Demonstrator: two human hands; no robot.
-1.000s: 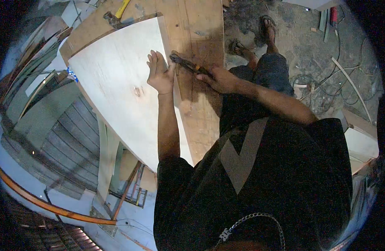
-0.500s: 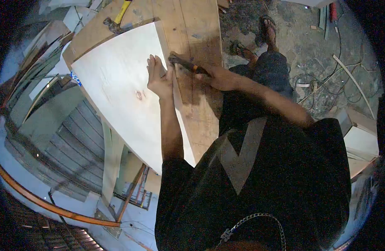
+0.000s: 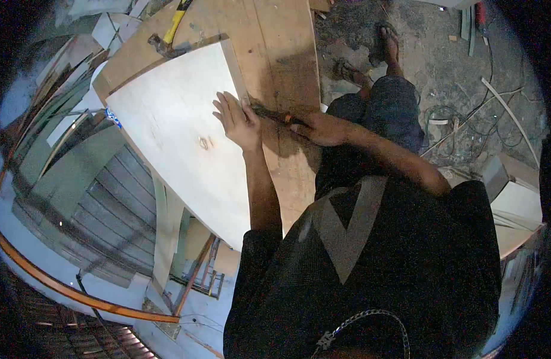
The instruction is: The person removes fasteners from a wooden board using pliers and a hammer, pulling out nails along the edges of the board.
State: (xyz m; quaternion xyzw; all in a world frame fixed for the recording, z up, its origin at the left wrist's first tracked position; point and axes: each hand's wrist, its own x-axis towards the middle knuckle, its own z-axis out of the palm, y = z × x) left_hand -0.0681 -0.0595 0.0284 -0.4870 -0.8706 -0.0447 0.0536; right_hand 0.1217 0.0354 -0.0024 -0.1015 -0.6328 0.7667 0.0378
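A white curved-edge wooden panel [image 3: 174, 113] with a brown knot lies over a brown wooden board. My left hand [image 3: 239, 122] rests on the panel near its straight edge, fingers stretched out, the thumb close to that edge. Closed around the handle, my right hand [image 3: 320, 127] grips a dark hammer [image 3: 275, 113] with an orange band. The hammer's head is at the panel's edge, right beside my left thumb. Whether a nail is there is too small to tell. A second hammer [image 3: 168, 39] with a yellow handle lies past the panel's far edge.
The brown board [image 3: 281, 36] extends beneath the panel. Cables [image 3: 443, 119] and a thin wood strip [image 3: 511, 119] lie on the floor at right. Offcuts [image 3: 66, 66] are stacked at left. A pale box-like piece [image 3: 514, 200] stands at the right.
The hammer's head has come down closer to my left thumb at the panel's edge. My left hand stays on the panel, its fingers a little more spread. The whole view has shifted slightly.
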